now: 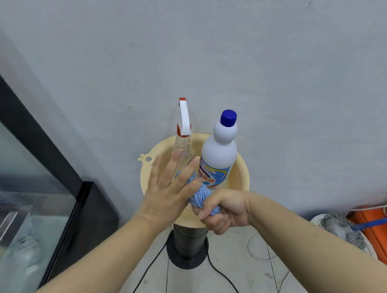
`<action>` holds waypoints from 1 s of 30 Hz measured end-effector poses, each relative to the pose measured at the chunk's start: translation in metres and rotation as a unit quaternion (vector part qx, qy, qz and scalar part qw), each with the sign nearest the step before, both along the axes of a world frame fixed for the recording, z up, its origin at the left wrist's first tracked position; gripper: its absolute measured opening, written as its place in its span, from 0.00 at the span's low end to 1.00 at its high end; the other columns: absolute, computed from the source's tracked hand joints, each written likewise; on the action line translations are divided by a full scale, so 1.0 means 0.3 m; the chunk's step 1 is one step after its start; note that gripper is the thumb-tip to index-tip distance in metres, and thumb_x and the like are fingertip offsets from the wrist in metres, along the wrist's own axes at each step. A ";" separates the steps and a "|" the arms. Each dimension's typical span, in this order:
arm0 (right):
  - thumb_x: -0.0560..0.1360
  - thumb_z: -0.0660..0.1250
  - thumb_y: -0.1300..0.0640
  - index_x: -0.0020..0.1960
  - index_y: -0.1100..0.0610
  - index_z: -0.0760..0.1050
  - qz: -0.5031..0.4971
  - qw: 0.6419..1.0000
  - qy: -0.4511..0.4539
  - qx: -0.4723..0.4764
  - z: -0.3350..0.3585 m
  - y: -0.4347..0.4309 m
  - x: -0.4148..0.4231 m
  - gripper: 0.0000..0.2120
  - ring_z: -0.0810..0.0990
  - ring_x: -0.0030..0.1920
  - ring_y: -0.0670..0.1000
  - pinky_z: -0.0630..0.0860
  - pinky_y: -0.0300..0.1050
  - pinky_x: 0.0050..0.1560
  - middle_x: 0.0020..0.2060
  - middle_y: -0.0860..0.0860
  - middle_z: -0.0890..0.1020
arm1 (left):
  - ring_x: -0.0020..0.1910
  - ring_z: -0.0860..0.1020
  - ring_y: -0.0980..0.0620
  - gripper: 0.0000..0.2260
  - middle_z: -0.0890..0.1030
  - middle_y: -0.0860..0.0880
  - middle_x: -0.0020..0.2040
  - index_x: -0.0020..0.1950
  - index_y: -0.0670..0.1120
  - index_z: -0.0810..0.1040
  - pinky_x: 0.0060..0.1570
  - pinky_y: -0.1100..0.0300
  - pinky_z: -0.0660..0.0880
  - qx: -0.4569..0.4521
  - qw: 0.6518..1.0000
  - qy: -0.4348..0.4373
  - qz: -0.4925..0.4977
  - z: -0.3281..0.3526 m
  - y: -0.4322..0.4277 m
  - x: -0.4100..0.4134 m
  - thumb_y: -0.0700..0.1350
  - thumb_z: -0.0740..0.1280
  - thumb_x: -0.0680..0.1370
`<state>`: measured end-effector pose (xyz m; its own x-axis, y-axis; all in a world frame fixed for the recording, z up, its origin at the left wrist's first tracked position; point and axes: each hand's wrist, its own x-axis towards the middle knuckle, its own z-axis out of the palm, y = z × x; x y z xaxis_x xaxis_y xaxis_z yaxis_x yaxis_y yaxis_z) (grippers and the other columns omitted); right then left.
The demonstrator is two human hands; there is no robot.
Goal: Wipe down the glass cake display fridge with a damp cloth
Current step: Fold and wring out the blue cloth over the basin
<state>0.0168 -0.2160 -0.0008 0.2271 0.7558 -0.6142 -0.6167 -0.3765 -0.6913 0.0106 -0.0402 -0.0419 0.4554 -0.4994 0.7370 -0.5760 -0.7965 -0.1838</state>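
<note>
Now the right hand [222, 210] fists the cloth [199, 197], apparently touching the left hand's [169, 187] spread fingers [188, 170].

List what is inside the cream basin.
Standing in the cream basin: a clear spray bottle and a white blue-capped bottle. The hands and the blue cloth cover its bottom, so any water is unseen.

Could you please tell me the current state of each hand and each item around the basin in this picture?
right hand: clenched around the blue cloth
blue cloth: bunched up, held over the basin
left hand: open, fingers spread, beside the cloth
basin: upright on a dark stand
white bottle: upright in the basin, blue cap on
spray bottle: upright in the basin, untouched
display fridge: glass, not yet being wiped
</note>
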 end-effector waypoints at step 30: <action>0.72 0.64 0.58 0.50 0.56 0.76 0.070 0.526 -0.722 -0.445 -0.003 0.078 0.022 0.07 0.78 0.37 0.56 0.65 0.41 0.33 0.41 0.53 0.82 | 0.40 0.72 0.47 0.03 0.77 0.44 0.44 0.45 0.44 0.72 0.37 0.57 0.69 0.026 0.781 0.614 0.114 0.131 -0.094 0.072 0.41 0.63 0.74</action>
<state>0.0235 -0.1926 -0.0018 0.9219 0.3874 -0.0035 0.3862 -0.9183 0.0869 0.0321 -0.0683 -0.0026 0.8844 -0.3169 -0.3426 -0.1881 -0.9139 0.3598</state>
